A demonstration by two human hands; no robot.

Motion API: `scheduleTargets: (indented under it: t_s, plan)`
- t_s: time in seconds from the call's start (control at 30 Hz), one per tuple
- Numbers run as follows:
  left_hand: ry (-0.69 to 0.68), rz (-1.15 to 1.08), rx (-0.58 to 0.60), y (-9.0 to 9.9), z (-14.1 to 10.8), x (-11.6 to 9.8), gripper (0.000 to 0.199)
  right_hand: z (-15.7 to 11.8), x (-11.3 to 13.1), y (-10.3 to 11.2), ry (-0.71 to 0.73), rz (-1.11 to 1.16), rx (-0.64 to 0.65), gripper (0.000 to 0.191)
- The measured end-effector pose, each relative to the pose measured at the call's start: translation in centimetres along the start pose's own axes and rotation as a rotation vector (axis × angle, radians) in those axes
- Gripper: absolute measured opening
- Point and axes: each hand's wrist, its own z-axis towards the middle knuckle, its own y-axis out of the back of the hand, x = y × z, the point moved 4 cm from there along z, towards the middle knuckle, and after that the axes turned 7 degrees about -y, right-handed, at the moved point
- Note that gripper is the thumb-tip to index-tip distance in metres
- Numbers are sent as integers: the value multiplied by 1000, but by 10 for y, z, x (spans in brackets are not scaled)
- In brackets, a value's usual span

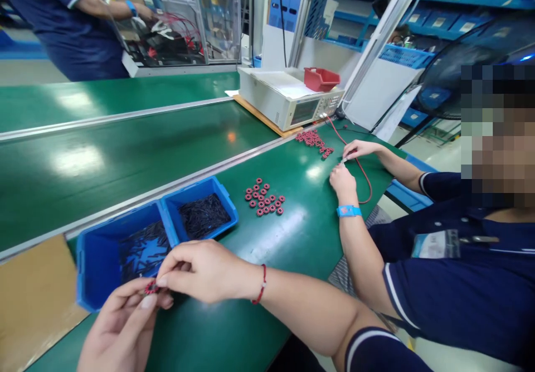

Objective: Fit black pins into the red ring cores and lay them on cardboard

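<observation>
My left hand pinches a small red-and-black ring coil between thumb and fingers. From the right, my right hand, with a red cord bracelet at its wrist, closes its thumb and fingertips at the coil's edge; whatever lies in that pinch is too small to make out. Just beyond both hands stand two blue bins. Black strip-like pieces lie in the larger bin, and the smaller bin holds a heap of thin black pieces. More ring coils rest loosely on the green table to the right of them.
A co-worker's hands work at the right beside a red cable. Past them are another group of coils and a bench instrument carrying a red tray. Cardboard lies left; a metal rail runs behind the bins.
</observation>
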Motion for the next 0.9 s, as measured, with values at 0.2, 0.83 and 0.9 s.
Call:
scheduleTargets:
  t_s: [0.2,0.83,0.9]
  plan:
    - [12,-103,14,-19,-10,-15,42,-6,3,31,-50,402,-239,12]
    - [154,-445,345,-34,-25,-16,35,-9,0,0,-160,264,171,13]
    - [152,-448,364,-34,-25,-16,34,-9,-1,3,-204,274,160,15]
